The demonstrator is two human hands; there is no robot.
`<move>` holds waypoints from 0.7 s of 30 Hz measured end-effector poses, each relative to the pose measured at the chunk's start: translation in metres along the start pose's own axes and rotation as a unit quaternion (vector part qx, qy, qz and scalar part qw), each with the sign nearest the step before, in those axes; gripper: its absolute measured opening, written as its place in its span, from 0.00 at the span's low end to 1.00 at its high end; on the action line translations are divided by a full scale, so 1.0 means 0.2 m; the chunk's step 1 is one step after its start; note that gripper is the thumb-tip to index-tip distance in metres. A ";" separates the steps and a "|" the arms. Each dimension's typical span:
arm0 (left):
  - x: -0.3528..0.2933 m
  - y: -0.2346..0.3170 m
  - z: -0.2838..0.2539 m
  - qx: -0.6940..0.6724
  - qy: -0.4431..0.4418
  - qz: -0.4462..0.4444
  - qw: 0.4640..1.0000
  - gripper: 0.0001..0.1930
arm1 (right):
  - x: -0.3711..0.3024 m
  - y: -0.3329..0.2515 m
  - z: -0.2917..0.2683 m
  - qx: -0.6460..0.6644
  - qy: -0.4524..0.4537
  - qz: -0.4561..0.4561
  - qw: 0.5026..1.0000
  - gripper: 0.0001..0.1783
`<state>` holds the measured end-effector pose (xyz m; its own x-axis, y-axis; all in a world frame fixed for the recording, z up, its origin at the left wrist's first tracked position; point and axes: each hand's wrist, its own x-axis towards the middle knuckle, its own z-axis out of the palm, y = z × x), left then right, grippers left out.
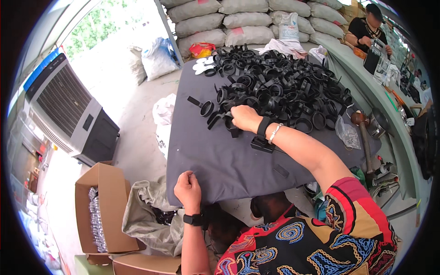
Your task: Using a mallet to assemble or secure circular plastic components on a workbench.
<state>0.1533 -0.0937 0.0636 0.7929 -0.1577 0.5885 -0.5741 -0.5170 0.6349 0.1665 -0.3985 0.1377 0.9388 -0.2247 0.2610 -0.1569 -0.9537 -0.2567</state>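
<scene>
A large heap of black plastic ring-shaped parts with flat tabs [270, 87] covers the far part of the grey-covered table [206, 160]. My right hand [246, 118] reaches to the heap's near left edge, its fingers closed on a black ring part [230, 124]. One ring part with a long tab [206, 108] lies just left of that hand. By the table's near left corner is my left hand [188, 189], thumb and fingers pinched together. Whatever it may hold is too small or hidden to name.
A small clear bag [348, 134] and a long-handled hammer [365, 142] lie at the table's right. An open carton [110, 201] and a cloth sack [153, 215] stand at lower left, near an air cooler [68, 105]. Another person [366, 34] works at far right.
</scene>
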 end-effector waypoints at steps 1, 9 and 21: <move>-0.01 -0.02 0.01 0.001 -0.001 0.000 1.000 0.02 | -0.03 0.02 -0.01 0.014 0.033 0.000 0.999 0.09; 0.00 -0.02 0.06 0.025 -0.021 0.027 0.999 0.04 | -0.41 0.08 -0.21 0.062 0.180 -0.031 0.981 0.08; -0.03 0.17 0.07 -0.106 -0.133 -0.108 0.979 0.09 | -0.69 0.20 -0.04 0.135 0.143 -0.035 0.980 0.16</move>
<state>0.1309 -0.1219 0.0747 0.9096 -0.2926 0.2950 -0.3939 -0.3812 0.8364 0.0287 -0.4069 0.0986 0.8145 -0.2437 0.5264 0.0285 -0.8895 -0.4560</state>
